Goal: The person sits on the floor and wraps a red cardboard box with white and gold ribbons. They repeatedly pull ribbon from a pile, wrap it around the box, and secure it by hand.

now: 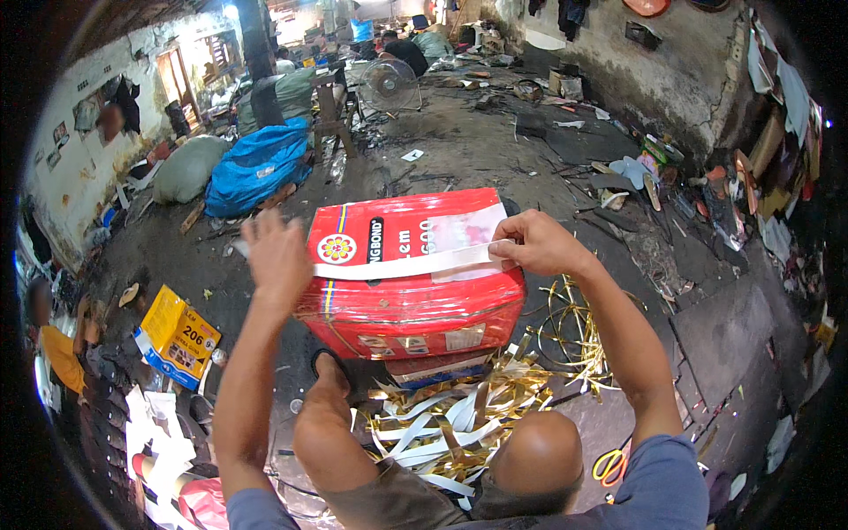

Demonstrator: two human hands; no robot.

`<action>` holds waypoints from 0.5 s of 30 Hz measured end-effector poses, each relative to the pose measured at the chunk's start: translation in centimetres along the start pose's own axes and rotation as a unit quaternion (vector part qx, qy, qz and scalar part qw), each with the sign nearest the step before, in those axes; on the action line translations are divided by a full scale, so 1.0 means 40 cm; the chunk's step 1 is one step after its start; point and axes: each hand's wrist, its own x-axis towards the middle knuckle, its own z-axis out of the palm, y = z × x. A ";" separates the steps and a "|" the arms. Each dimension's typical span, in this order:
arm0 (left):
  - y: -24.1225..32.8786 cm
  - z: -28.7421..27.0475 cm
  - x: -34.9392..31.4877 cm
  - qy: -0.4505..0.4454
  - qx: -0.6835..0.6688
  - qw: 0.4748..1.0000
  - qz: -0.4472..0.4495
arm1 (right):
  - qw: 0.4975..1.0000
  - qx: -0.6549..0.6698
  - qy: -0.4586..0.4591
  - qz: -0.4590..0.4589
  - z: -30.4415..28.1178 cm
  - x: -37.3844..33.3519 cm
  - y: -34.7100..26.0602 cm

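Note:
A long white strip [397, 267] lies across the top of a red box [402, 311] wrapped in clear plastic. My right hand [543, 244] is closed in a pinch on the strip's right end, at the box's far right corner. My left hand [276, 256] is at the strip's other end, beside the box's left edge. Motion smears its fingers, and a small pale bit shows beside them; whether it grips the strip I cannot make out. Between my knees, below the box, is a heap of gold and white strips [442, 433].
Thin gold strands [574, 340] coil right of the box. Orange-handled scissors [609, 466] lie by my right knee. A yellow carton [178, 340] stands at the left. Farther off are a blue sack [258, 168], a fan [389, 86] and scraps along the right wall. Another person [406, 55] sits far back.

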 end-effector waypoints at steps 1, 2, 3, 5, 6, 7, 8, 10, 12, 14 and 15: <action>0.062 0.007 0.015 0.071 -0.105 0.992 0.022 | 0.999 -0.040 0.023 0.001 0.009 0.005 -0.012; 0.156 -0.030 0.026 0.083 -0.256 0.961 0.061 | 0.996 -0.081 0.046 0.004 0.013 0.001 -0.025; 0.228 0.015 0.029 0.058 -0.437 0.894 0.080 | 0.991 -0.120 0.065 -0.006 0.027 0.011 -0.052; 0.390 -0.002 0.044 -0.118 -0.610 0.774 0.119 | 0.989 -0.113 0.090 0.024 0.038 -0.002 -0.067; 0.439 -0.014 0.041 -0.121 -0.644 0.746 0.121 | 0.989 -0.104 0.103 0.036 0.048 -0.006 -0.070; 0.471 -0.003 0.048 -0.157 -0.680 0.705 0.123 | 0.980 -0.141 0.138 0.026 0.053 -0.013 -0.076; 0.475 0.001 0.044 -0.154 -0.680 0.710 0.104 | 0.978 -0.142 0.153 0.022 0.057 -0.017 -0.077; 0.488 0.008 0.035 -0.147 -0.677 0.718 0.067 | 0.973 -0.143 0.182 0.015 0.059 -0.025 -0.074; 0.497 0.018 0.026 -0.110 -0.681 0.720 0.078 | 0.968 -0.163 0.186 -0.033 0.050 -0.051 -0.070; 0.501 0.022 0.026 -0.072 -0.680 0.724 0.088 | 0.963 -0.187 0.186 -0.051 0.039 -0.062 -0.070; 0.502 0.018 0.025 -0.070 -0.678 0.727 0.086 | 0.962 -0.193 0.183 -0.062 0.038 -0.066 -0.056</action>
